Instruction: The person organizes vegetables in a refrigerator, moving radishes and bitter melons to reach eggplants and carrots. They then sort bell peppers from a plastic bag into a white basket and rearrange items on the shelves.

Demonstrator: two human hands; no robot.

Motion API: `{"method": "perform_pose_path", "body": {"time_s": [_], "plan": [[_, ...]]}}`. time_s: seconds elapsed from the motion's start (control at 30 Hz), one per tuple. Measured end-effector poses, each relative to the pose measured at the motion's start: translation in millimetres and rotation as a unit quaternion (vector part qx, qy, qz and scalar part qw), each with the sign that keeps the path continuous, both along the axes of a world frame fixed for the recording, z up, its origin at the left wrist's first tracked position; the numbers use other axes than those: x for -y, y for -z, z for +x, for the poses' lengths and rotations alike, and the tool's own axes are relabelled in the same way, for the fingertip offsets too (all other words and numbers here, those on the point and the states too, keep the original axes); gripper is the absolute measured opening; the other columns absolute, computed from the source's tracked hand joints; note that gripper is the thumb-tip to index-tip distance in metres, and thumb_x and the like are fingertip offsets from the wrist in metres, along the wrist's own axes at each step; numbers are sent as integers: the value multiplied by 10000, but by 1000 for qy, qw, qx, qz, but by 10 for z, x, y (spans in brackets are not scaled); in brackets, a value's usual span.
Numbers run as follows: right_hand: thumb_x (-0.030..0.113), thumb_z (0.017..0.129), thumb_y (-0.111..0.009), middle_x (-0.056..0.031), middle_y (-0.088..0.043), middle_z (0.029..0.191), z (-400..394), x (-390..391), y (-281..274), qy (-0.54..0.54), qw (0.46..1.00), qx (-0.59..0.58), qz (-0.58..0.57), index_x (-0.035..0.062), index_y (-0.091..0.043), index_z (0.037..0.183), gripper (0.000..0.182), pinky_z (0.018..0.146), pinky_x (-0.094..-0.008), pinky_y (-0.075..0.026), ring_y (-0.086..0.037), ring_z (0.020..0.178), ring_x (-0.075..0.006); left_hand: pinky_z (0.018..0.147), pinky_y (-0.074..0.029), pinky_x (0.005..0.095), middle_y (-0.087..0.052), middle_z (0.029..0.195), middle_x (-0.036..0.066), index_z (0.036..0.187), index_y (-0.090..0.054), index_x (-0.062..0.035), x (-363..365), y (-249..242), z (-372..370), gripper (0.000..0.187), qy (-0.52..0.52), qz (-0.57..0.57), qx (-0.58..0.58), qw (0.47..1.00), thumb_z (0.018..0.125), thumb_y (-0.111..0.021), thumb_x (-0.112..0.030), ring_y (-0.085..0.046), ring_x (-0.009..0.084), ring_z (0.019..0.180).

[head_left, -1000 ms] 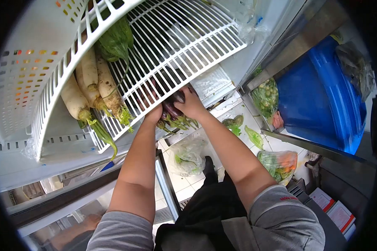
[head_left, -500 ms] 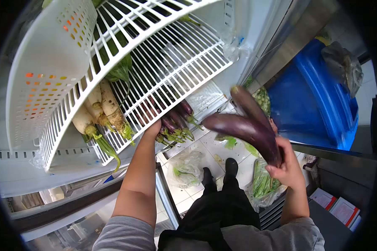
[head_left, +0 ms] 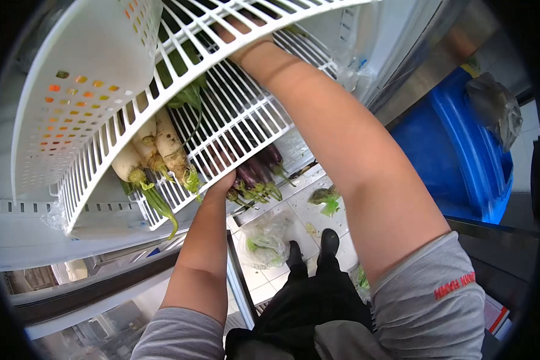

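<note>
1. Left hand [head_left: 222, 182] pressed to the front rim of the lower wire shelf [head_left: 246, 120], touching the stem ends of the eggplants [head_left: 255, 174]. Grip curled; cannot tell whether clenched on anything.
2. Right hand [head_left: 237, 30] raised at 12 o'clock behind the upper shelf [head_left: 180, 43], mostly hidden; grip cannot be told.
3. Best to brace the stems with the palm so none rolls off the rim.
4. At 9 o'clock of the eggplants, white radishes [head_left: 162, 147] with leaves hanging over the edge; basket [head_left: 84, 78] crowding 10 o'clock.
5. Open room toward 3 o'clock before the blue bin [head_left: 462, 150]; bagged greens [head_left: 267, 240] on the floor at 6 o'clock.
</note>
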State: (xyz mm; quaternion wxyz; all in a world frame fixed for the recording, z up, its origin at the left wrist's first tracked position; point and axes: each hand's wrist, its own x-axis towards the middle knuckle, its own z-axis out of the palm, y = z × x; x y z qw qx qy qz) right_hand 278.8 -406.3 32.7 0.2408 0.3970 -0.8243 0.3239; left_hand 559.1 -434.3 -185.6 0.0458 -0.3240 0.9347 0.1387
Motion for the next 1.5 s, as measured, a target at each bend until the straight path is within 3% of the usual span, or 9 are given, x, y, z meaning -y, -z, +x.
{"method": "perform_pose_path", "body": {"time_s": [0.27, 0.33, 0.37, 0.5, 0.67, 0.87, 1.13, 1.17, 1.5], "plan": [[237, 959, -505, -212, -545, 1360, 441, -701, -456, -90, 994, -28, -51, 49, -586, 1282, 383, 1039, -468, -430, -533, 1221, -384, 1072, -341, 568, -486, 1433, 188, 1426, -477, -165, 135, 521, 120, 506, 60, -193, -137, 970, 957, -452, -352, -455, 359, 1331], [191, 877, -626, -194, -664, 1098, 818, -1192, -332, -55, 998, -3, -41, 11, -666, 1070, 267, 936, -461, -474, -604, 1060, -368, 1206, -113, 439, -214, 1600, 163, 1491, -390, -148, -19, -6, 55, 496, -5, 57, -100, 993, 1033, -425, -333, -164, 359, 1477], [136, 898, -609, -167, -679, 1042, 945, -1432, -230, -118, 961, -47, -244, 4, -660, 1035, 196, 854, -411, -492, -623, 1002, -313, 846, -498, 560, -692, 981, 140, 1355, -549, -160, 110, 388, 68, 445, 67, -211, -219, 950, 933, -508, -295, -673, 353, 865], [-24, 839, -568, -131, -602, 823, 2006, -2037, 786, -157, 880, 229, -385, 10, -616, 952, 127, 680, -370, -450, -546, 728, -304, 1163, -201, 527, -406, 1497, 200, 1444, -439, -94, 376, 890, 221, 476, 67, -151, -178, 970, 1044, -335, -329, -345, 347, 1408], [470, 791, -756, -280, -502, 1285, 2478, -1392, 1761, -5, 886, 397, 240, 78, -251, 1509, 961, 995, -452, -442, -465, 1269, -379, 1186, -91, 515, -351, 1523, 229, 1484, -379, -91, 346, 566, 203, 623, -93, 107, -34, 989, 1044, -205, -497, -268, 389, 1436], [545, 760, -753, -327, -507, 1294, 1989, -1318, 1790, -109, 804, 497, 307, 74, -105, 1538, 1117, 973, -477, -479, -553, 1180, -448, 1177, -214, 489, -408, 1480, 227, 1458, -411, -113, 386, 630, 225, 517, -27, 46, -81, 995, 1047, -237, -374, -345, 386, 1393], [214, 727, -784, -246, -575, 1275, 1789, -2400, 1655, -192, 798, 556, 130, 55, -213, 1492, 967, 986, -401, -462, -605, 1137, -338, 1156, -240, 488, -293, 1564, 191, 1518, -322, -132, 263, 474, 238, 558, -65, 117, -120, 984, 1053, -245, -431, -322, 383, 1407], [172, 726, -784, -220, -590, 1261, 1801, -2712, 1706, -214, 791, 567, 76, 63, -230, 1485, 946, 983, -378, -460, -614, 1123, -295, 1150, -185, 560, -182, 1610, 165, 1559, -207, -156, 234, 680, 317, 587, 15, -160, -89, 983, 1048, -256, -442, -243, 363, 1450], [89, 666, -839, -181, -563, 1242, 2012, -4964, 260, -213, 552, 793, -145, 77, -169, 1524, 1089, 822, -303, -499, -606, 1009, -192, 1142, -151, 526, -370, 1528, 165, 1505, -348, -175, -253, -213, 141, 769, -53, 32, -45, 997, 869, -638, -498, -276, 370, 1430]]}}
